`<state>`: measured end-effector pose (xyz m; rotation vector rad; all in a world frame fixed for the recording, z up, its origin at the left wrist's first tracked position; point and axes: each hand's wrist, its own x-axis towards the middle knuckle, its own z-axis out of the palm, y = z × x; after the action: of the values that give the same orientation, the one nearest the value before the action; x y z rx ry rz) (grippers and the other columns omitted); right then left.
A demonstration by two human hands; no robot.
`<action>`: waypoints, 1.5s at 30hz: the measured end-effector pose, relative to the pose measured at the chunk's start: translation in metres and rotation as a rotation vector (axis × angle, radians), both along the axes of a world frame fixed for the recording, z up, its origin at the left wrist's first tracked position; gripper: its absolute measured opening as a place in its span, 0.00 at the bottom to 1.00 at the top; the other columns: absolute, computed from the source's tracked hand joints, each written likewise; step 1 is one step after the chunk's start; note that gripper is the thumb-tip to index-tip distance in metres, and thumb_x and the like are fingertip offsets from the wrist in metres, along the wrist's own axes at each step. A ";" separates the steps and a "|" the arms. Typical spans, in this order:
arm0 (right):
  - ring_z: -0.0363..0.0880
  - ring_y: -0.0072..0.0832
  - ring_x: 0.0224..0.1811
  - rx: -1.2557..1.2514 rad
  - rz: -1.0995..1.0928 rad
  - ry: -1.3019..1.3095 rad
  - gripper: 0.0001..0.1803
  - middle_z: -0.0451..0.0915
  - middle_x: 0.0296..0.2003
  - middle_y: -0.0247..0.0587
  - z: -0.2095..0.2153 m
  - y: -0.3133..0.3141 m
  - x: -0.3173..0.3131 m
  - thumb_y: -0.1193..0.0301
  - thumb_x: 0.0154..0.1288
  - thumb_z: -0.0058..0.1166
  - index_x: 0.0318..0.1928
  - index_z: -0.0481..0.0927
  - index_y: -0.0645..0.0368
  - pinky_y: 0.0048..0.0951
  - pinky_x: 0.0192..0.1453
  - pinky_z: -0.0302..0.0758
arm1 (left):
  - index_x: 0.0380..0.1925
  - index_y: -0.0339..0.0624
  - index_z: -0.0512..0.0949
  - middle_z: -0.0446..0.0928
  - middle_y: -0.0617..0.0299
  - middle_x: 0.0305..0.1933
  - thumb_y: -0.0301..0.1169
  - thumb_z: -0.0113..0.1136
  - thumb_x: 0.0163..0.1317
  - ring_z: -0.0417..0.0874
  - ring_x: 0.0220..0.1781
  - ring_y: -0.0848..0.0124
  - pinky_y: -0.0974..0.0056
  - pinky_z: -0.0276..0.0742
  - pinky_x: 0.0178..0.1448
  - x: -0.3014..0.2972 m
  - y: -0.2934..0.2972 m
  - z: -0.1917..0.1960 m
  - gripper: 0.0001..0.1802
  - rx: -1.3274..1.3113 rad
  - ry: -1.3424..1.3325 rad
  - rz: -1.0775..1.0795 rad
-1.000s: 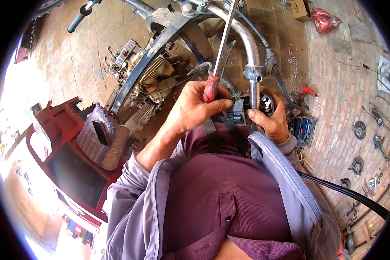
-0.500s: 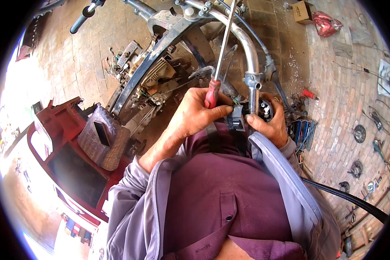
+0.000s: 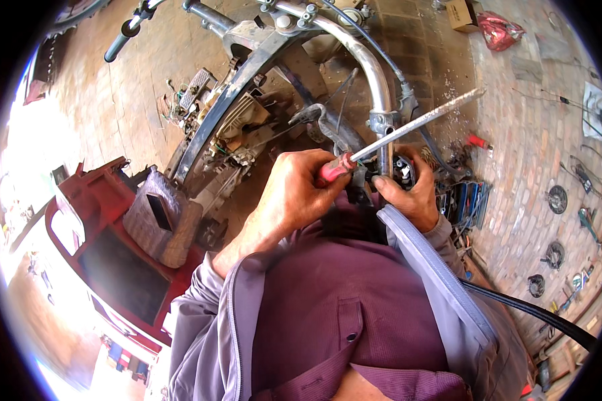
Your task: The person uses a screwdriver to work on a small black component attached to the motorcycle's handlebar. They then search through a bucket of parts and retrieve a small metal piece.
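Through the head view, my only one, I have the left hand (image 3: 294,190) closed around the red handle of a screwdriver (image 3: 405,131) whose shaft crosses over the handlebar (image 3: 376,79), with a small dark piece (image 3: 360,192) beside that hand, just left of the handlebar. My right hand (image 3: 416,198) curls around a dark housing (image 3: 404,172) just right of the handlebar, thumb by the tube. I judge the work unfinished, since the housing's inside looks uncovered, but how much is already fastened I cannot tell.
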<state>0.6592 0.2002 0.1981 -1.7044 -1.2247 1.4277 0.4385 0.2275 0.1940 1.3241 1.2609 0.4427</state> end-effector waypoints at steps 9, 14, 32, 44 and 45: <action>0.78 0.21 0.40 0.041 0.035 -0.010 0.26 0.81 0.38 0.39 0.000 0.002 0.000 0.67 0.53 0.69 0.50 0.76 0.67 0.25 0.48 0.75 | 0.35 0.32 0.81 0.79 0.63 0.25 0.28 0.65 0.57 0.75 0.28 0.80 0.69 0.73 0.35 0.003 0.000 0.000 0.10 -0.184 -0.008 0.054; 0.77 0.21 0.39 0.026 0.038 -0.011 0.26 0.80 0.37 0.39 0.002 0.003 0.001 0.67 0.53 0.69 0.50 0.76 0.66 0.26 0.48 0.75 | 0.36 0.33 0.81 0.80 0.65 0.28 0.29 0.65 0.60 0.76 0.30 0.80 0.70 0.74 0.38 0.001 -0.004 -0.006 0.09 -0.303 -0.197 0.177; 0.77 0.22 0.38 0.038 0.076 -0.041 0.25 0.80 0.36 0.40 0.007 0.007 0.000 0.67 0.52 0.68 0.48 0.76 0.66 0.27 0.47 0.75 | 0.36 0.33 0.81 0.79 0.67 0.27 0.26 0.65 0.58 0.74 0.28 0.83 0.74 0.71 0.33 0.005 -0.006 -0.013 0.08 -0.271 -0.072 0.173; 0.78 0.30 0.46 0.082 0.083 -0.131 0.31 0.80 0.43 0.48 -0.009 -0.002 0.006 0.66 0.51 0.70 0.52 0.75 0.70 0.32 0.57 0.72 | 0.37 0.36 0.81 0.77 0.69 0.27 0.27 0.64 0.61 0.73 0.27 0.83 0.74 0.70 0.32 0.008 -0.016 -0.013 0.07 -0.313 -0.181 0.306; 0.78 0.31 0.47 0.083 0.083 -0.146 0.32 0.80 0.44 0.48 -0.011 -0.003 0.008 0.66 0.50 0.71 0.53 0.75 0.70 0.33 0.57 0.72 | 0.37 0.35 0.81 0.77 0.69 0.26 0.27 0.64 0.61 0.73 0.27 0.83 0.74 0.70 0.32 0.008 -0.016 -0.015 0.07 -0.298 -0.155 0.284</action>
<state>0.6672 0.1973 0.1871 -1.7440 -1.4287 1.2996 0.4470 0.2116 0.1786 0.8484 1.3308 0.5222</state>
